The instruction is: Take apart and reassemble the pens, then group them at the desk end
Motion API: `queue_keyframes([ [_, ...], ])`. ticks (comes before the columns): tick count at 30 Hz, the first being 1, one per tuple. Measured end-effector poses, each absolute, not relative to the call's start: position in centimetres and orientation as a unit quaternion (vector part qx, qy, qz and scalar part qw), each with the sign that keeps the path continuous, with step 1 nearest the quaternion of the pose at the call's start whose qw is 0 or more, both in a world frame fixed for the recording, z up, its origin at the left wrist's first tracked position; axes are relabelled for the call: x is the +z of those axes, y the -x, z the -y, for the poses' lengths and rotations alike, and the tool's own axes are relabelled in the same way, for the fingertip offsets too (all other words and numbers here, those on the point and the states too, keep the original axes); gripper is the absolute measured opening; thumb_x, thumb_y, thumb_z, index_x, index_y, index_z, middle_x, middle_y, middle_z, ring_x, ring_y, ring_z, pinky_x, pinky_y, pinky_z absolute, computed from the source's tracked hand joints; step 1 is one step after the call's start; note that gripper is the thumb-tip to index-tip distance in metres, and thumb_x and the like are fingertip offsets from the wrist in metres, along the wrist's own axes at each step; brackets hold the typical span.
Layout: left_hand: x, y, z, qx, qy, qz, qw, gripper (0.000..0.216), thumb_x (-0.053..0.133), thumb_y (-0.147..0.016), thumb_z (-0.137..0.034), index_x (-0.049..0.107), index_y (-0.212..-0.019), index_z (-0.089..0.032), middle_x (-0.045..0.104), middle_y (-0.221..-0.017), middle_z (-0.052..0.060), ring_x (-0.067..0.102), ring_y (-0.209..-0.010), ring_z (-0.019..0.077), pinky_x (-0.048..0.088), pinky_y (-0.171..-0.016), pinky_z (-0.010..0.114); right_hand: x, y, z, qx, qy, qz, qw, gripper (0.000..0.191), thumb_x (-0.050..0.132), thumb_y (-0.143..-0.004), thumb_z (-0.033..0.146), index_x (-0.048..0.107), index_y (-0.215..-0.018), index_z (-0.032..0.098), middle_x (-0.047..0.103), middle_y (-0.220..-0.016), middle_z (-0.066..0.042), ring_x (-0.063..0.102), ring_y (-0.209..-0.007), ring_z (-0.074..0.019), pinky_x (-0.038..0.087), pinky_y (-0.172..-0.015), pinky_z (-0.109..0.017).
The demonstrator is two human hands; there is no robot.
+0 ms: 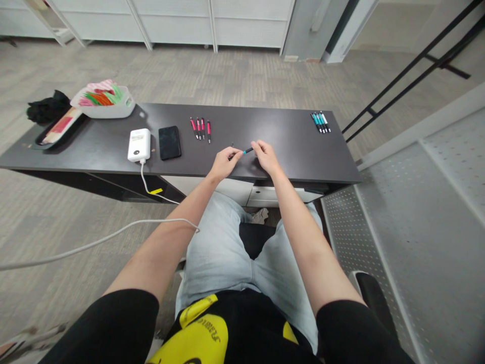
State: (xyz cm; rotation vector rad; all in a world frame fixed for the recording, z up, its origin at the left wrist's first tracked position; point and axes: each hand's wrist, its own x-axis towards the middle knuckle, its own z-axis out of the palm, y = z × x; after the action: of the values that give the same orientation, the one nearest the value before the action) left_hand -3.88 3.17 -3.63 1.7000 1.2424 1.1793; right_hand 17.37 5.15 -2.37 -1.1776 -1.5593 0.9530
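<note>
Between my hands, above the near part of the dark desk (303,151), is a blue and black pen (248,150). My left hand (226,161) pinches its blue end, fingers closed. At the other, black end, my right hand (265,155) has thumb and fingers closed on the pen. Fingers cover both ends of it. To the left, several red and black pens (202,129) lie in a loose row. Several pens with blue or white barrels (321,122) lie side by side near the far right corner.
A black phone (170,142) and a white power bank (139,145) with a trailing cable (144,177) lie left of my hands. Farther left stand a white basket (127,105) of colourful items, a black tray (62,139) and a black cloth bundle (48,106). A perforated panel (424,212) borders the right side.
</note>
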Motion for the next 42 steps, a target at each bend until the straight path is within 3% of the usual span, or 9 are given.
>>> queue_keyframes([
  [4,-3.6,3.9,-3.3,0.446,-0.665,-0.488,0.346,0.037,0.077,-0.11,-0.056,0.084,-0.09,-0.026,0.084,-0.095,0.006,0.075,-0.096,0.0261,0.06,-0.096,0.039,-2.1,-17.0,-4.9,0.438,0.468,0.605,0.472,0.069,0.075,-0.102,0.092,0.049,-0.083,0.03,0.043,-0.075,0.004,0.041,-0.075,-0.0194,0.04,-0.074,-0.035],
  [9,-3.4,3.9,-3.2,0.452,-0.662,-0.478,0.36,0.04,0.079,-0.108,-0.06,0.086,-0.088,-0.027,0.08,-0.088,0.005,0.071,-0.089,0.0255,0.057,-0.09,0.039,-1.6,-16.8,-4.7,0.448,0.458,0.608,0.469,0.057,0.083,-0.102,0.078,0.054,-0.091,0.03,0.042,-0.074,0.004,0.046,-0.076,-0.0209,0.044,-0.074,-0.036],
  [16,-2.4,3.5,-2.8,0.436,-0.651,-0.493,0.379,0.024,0.08,-0.107,-0.03,0.087,-0.084,-0.025,0.078,-0.085,0.003,0.068,-0.084,0.0227,0.054,-0.087,0.036,-1.7,-17.2,-4.9,0.432,0.448,0.636,0.456,0.069,0.081,-0.096,0.091,0.054,-0.081,0.029,0.043,-0.072,0.005,0.04,-0.073,-0.0188,0.035,-0.071,-0.034],
  [19,-2.2,3.5,-2.5,0.438,-0.649,-0.497,0.374,0.022,0.082,-0.105,-0.026,0.086,-0.083,-0.024,0.078,-0.088,0.004,0.068,-0.084,0.022,0.053,-0.085,0.036,-1.9,-17.4,-5.1,0.414,0.457,0.645,0.451,0.077,0.081,-0.092,0.097,0.052,-0.075,0.028,0.044,-0.07,0.005,0.039,-0.074,-0.0181,0.034,-0.074,-0.034],
  [23,-2.4,3.6,-2.4,0.451,-0.651,-0.49,0.363,0.019,0.086,-0.1,-0.038,0.086,-0.085,-0.025,0.082,-0.092,0.005,0.069,-0.087,0.0233,0.055,-0.086,0.037,-2.2,-17.6,-5.3,0.401,0.463,0.652,0.447,0.085,0.076,-0.087,0.106,0.047,-0.069,0.028,0.038,-0.068,0.006,0.035,-0.073,-0.0177,0.032,-0.074,-0.036],
  [26,-2.6,3.5,-2.5,0.454,-0.657,-0.476,0.368,0.029,0.083,-0.099,-0.051,0.085,-0.085,-0.026,0.084,-0.094,0.006,0.071,-0.089,0.025,0.057,-0.089,0.039,-2.4,-17.4,-5.3,0.411,0.457,0.646,0.453,0.085,0.073,-0.089,0.107,0.044,-0.069,0.029,0.037,-0.067,0.005,0.035,-0.072,-0.0178,0.031,-0.072,-0.036],
  [32,-3.0,3.4,-2.8,0.449,-0.654,-0.479,0.377,0.043,0.081,-0.098,-0.068,0.081,-0.082,-0.028,0.081,-0.086,0.006,0.069,-0.086,0.0257,0.057,-0.087,0.04,-2.6,-17.1,-5.2,0.426,0.443,0.651,0.445,0.066,0.08,-0.095,0.092,0.064,-0.089,0.029,0.048,-0.068,0.007,0.043,-0.07,-0.0187,0.035,-0.072,-0.035],
  [42,-2.3,3.3,-2.4,0.447,-0.645,-0.485,0.386,0.019,0.087,-0.099,-0.037,0.085,-0.084,-0.024,0.083,-0.091,0.005,0.072,-0.087,0.0225,0.059,-0.086,0.036,-2.1,-17.3,-5.2,0.433,0.429,0.652,0.451,0.084,0.082,-0.076,0.11,0.06,-0.078,0.029,0.045,-0.061,0.008,0.037,-0.064,-0.0165,0.031,-0.068,-0.037],
])
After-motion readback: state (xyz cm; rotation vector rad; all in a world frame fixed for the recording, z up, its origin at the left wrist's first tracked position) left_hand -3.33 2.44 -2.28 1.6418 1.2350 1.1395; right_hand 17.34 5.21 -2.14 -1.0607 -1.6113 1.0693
